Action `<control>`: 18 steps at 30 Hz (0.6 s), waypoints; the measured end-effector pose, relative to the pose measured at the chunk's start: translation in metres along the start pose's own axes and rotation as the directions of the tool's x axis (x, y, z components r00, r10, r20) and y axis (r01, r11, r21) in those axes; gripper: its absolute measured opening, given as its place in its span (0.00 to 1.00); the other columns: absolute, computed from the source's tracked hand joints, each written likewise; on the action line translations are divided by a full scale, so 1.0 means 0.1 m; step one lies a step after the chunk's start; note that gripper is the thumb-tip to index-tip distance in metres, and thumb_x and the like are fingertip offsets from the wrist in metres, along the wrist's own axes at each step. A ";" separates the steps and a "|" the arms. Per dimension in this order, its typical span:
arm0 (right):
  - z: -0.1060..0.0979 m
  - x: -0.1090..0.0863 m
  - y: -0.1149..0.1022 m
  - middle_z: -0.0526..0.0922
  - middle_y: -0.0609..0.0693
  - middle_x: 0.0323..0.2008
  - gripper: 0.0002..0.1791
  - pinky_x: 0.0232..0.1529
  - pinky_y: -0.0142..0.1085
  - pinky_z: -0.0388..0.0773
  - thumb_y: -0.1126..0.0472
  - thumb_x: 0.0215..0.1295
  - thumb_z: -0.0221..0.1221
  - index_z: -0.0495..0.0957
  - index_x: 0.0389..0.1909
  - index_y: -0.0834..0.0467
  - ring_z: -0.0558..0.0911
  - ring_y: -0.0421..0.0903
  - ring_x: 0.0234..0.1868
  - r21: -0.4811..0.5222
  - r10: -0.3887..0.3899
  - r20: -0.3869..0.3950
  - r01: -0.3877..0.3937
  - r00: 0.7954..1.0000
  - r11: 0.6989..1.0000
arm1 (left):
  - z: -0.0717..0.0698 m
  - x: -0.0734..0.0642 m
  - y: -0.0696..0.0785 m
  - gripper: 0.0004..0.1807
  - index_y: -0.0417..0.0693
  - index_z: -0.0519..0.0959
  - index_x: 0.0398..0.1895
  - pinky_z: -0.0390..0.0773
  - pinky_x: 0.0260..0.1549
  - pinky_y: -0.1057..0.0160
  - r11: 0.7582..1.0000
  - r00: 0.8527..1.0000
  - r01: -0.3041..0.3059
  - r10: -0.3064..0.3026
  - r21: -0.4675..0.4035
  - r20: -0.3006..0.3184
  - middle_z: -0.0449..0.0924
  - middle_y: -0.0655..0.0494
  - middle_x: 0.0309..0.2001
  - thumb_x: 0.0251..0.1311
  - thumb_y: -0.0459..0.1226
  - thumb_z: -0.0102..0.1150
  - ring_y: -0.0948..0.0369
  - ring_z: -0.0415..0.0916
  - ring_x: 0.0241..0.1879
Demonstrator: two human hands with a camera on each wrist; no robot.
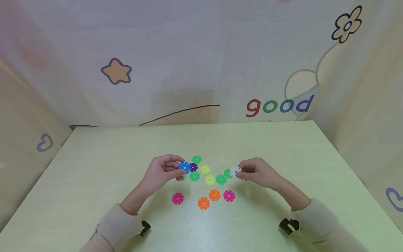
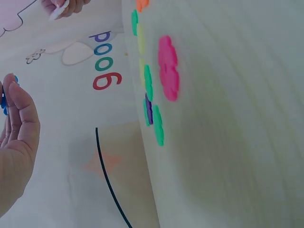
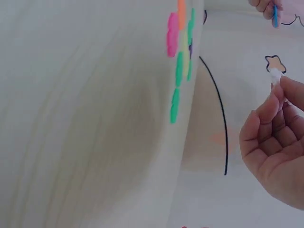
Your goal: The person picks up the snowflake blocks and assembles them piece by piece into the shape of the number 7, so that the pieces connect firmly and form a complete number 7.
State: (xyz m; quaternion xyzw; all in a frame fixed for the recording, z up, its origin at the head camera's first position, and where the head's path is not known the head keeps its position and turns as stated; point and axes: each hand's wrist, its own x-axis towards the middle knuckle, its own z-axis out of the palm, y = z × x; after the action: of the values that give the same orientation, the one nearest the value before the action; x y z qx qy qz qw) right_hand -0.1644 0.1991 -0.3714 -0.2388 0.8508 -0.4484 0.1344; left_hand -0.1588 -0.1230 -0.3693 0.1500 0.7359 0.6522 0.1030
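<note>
My left hand (image 1: 164,171) pinches a blue notched disc (image 1: 184,167) between thumb and fingers above the table. On the other side, my right hand (image 1: 256,172) holds a white notched disc (image 1: 235,171) by its edge, thumb against fingers. The two discs are apart. Below and between the hands lie a purple disc (image 1: 193,167), several green discs (image 1: 195,176) and two yellow discs (image 1: 205,169). In the right wrist view the white disc (image 3: 275,76) shows edge-on at the fingertips. Only a sliver of the blue disc (image 2: 4,102) appears in the left wrist view.
Nearer the front lie two orange discs (image 1: 203,203) and two pink discs (image 1: 177,198). The pale table (image 1: 94,182) ends at a printed cloth (image 1: 176,70) behind and at both sides. Dark wrist devices (image 1: 289,226) sit at the sleeve cuffs.
</note>
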 end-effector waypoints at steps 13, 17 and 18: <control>0.25 0.07 -0.33 0.80 0.51 0.26 0.03 0.31 0.33 0.77 0.65 0.60 0.59 0.79 0.32 0.61 0.79 0.49 0.27 0.001 -0.130 -0.164 0.132 0.978 0.991 | 0.22 -0.03 0.15 0.19 0.35 0.74 0.50 0.80 0.31 0.62 0.996 0.999 -0.043 0.043 -0.084 0.001 0.76 0.48 0.27 0.53 0.25 0.59 0.58 0.78 0.23; 0.31 0.09 -0.40 0.81 0.55 0.26 0.04 0.34 0.34 0.78 0.67 0.60 0.57 0.78 0.33 0.64 0.81 0.42 0.25 -0.006 -0.188 -0.149 0.190 0.971 0.982 | 0.28 -0.03 0.20 0.18 0.33 0.74 0.49 0.80 0.30 0.62 0.996 1.000 -0.013 0.015 -0.088 0.025 0.76 0.49 0.27 0.53 0.26 0.60 0.59 0.78 0.22; 0.32 0.10 -0.41 0.81 0.55 0.26 0.04 0.35 0.34 0.78 0.67 0.60 0.57 0.78 0.34 0.64 0.81 0.41 0.25 -0.007 -0.187 -0.148 0.188 0.971 0.982 | 0.29 -0.03 0.21 0.18 0.32 0.74 0.49 0.80 0.30 0.62 0.996 0.999 -0.008 0.011 -0.091 0.031 0.77 0.49 0.27 0.53 0.26 0.60 0.60 0.78 0.22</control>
State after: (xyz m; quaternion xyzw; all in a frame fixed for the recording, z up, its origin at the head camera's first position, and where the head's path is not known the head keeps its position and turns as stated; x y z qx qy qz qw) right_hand -0.1470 0.1520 -0.3554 -0.2837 0.8306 -0.4783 0.0288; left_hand -0.1437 -0.0949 -0.3527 0.1589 0.7032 0.6828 0.1181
